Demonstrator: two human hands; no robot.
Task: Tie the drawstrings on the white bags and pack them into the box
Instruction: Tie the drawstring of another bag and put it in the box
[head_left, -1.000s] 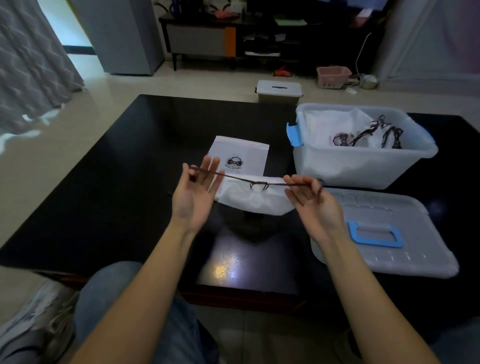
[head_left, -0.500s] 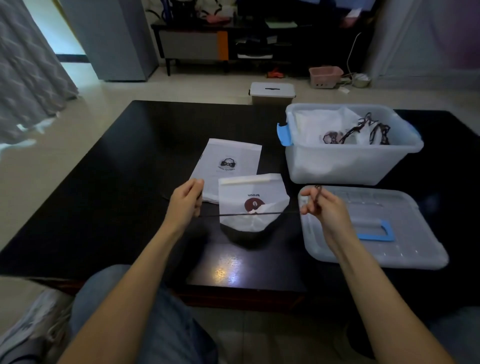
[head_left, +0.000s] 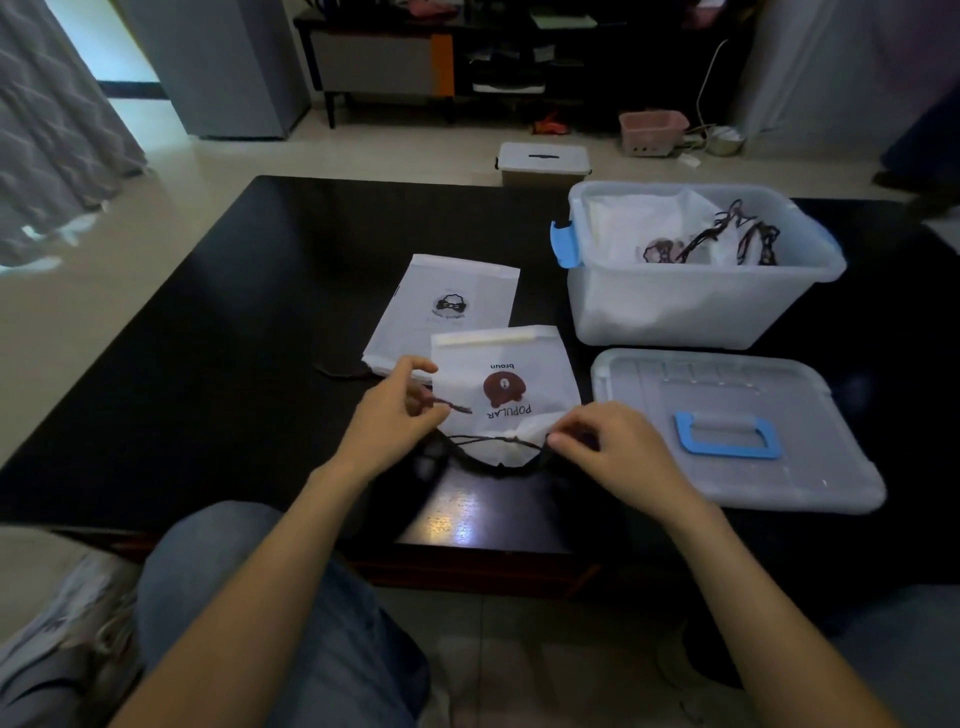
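We cannot see the right hand's (head_left: 618, 447) fingertips, curled under over the cord (head_left: 493, 447), so its grip stays unclear. The front bag (head_left: 511, 379) covers a corner of the rear bag (head_left: 447, 306). The box's (head_left: 701, 306) frosted wall blurs the bags inside. Our forearms run off the bottom edge. The print on the rear bag is too small to read.

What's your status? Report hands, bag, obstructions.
Left hand and right hand pinching drawstring. Bear bag cinched, on table. Box open, path unobstructed.
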